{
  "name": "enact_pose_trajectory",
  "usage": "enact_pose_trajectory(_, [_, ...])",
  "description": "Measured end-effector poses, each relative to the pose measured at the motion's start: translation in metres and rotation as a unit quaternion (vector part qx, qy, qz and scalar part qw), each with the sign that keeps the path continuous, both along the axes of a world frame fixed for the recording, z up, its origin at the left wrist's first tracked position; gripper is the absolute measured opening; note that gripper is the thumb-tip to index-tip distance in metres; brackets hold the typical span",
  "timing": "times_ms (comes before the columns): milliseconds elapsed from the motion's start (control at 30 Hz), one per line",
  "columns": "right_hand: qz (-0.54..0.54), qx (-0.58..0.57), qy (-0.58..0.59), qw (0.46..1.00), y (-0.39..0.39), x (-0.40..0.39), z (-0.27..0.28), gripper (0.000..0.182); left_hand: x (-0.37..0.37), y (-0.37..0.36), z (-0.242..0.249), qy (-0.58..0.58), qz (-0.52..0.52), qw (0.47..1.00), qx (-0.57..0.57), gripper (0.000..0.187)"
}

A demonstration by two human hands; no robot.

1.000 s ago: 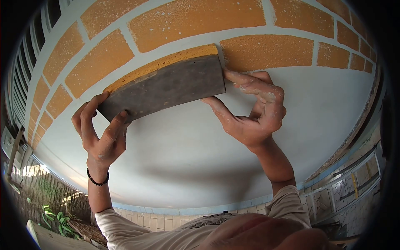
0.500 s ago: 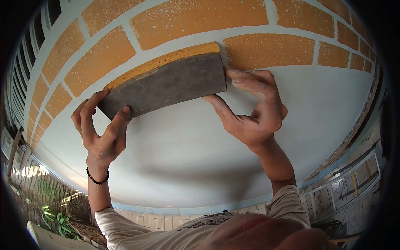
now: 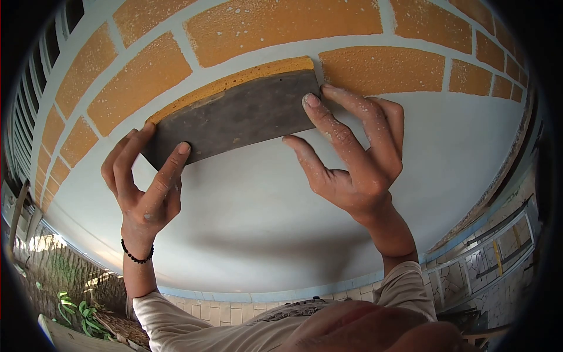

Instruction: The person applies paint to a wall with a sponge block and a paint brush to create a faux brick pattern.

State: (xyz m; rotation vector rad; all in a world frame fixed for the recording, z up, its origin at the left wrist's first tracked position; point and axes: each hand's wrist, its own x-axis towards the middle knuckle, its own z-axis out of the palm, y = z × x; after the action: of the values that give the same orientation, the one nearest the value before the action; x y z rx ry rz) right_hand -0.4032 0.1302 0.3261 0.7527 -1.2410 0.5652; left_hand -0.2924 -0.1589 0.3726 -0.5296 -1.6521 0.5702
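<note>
Pressing sponge block (image 3: 234, 117) against brick-painted wall (image 3: 264, 217).

Colours and patterns on the wall and the pad you hold

You have a pad (image 3: 234, 114) with a dark grey back and a mustard-yellow sponge layer along its top edge. The wall (image 3: 264, 211) is pale blue-grey, painted above with orange-ochre brick shapes (image 3: 381, 70) flecked with white speckles and parted by pale joint lines. Your right hand (image 3: 358, 158) carries whitish spatter on the fingers; your left hand (image 3: 143, 188) shows fainter specks. A black beaded bracelet (image 3: 136, 256) circles your left wrist. Your sleeves (image 3: 176, 320) are beige.
</note>
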Motion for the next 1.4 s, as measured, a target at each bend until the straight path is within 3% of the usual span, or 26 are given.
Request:
enact_pose_trajectory(133, [-0.017,0.008,-0.017,1.000,0.001,0.008,0.003,0.055,-0.006,-0.002,-0.006,0.037,0.014,0.999,-0.035,0.050])
enact_pose_trajectory(267, [-0.049,0.022,0.005,0.999,-0.001,0.005,0.006,0.053,-0.016,0.006,-0.005,0.051,-0.010,0.995,-0.089,0.020])
enact_pose_trajectory(367, [-0.071,0.037,0.009,0.997,0.000,0.008,0.011,0.049,-0.013,0.013,-0.003,0.036,-0.003,0.997,-0.065,0.013])
enact_pose_trajectory(533, [-0.105,0.082,0.025,0.991,0.008,0.013,0.017,0.049,-0.032,0.015,-0.009,0.104,-0.059,0.992,-0.041,0.011])
enact_pose_trajectory(567, [-0.111,0.089,0.031,0.989,0.009,0.012,0.018,0.049,-0.032,0.012,-0.013,0.082,-0.061,0.994,-0.038,0.027])
enact_pose_trajectory(900, [-0.152,0.155,0.029,0.976,0.017,0.023,0.036,0.049,-0.048,0.013,-0.022,0.112,-0.100,0.989,0.000,0.031])
enact_pose_trajectory(1033, [-0.184,0.223,0.033,0.957,0.015,0.035,0.051,0.041,-0.057,0.010,-0.022,0.139,-0.118,0.983,-0.011,0.029])
enact_pose_trajectory(1200, [-0.161,0.387,0.130,0.898,0.003,0.028,0.062,0.031,-0.053,0.012,-0.020,0.133,-0.125,0.983,-0.009,0.021])
enact_pose_trajectory(1400, [-0.105,0.512,0.125,0.844,-0.012,0.010,0.073,0.054,-0.052,0.004,-0.017,0.100,-0.138,0.985,-0.025,0.012])
